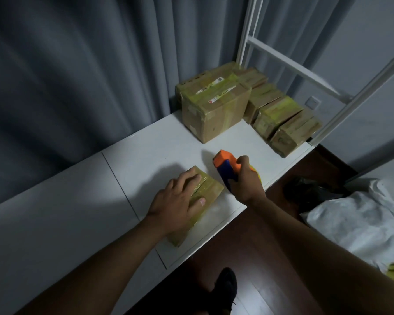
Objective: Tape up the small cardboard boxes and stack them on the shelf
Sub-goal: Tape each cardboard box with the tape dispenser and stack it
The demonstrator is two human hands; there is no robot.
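A small flat cardboard box point(208, 189) with yellowish tape lies near the front edge of the white table point(146, 160). My left hand point(178, 201) rests flat on top of it, fingers spread, thumb along its right side. Just right of the box, my right hand point(243, 180) grips an orange and blue tape dispenser point(225, 165), its orange head pointing up and away. A large taped box point(214, 105) stands at the table's far end, with several small taped boxes point(280, 119) lined up beside it on the right.
A white metal shelf frame point(289, 62) rises behind the boxes at the far right. Grey curtains hang behind the table. To the right lie a white cloth point(362, 223) and a black bag point(312, 192); dark wooden floor and my shoe point(225, 285) are below.
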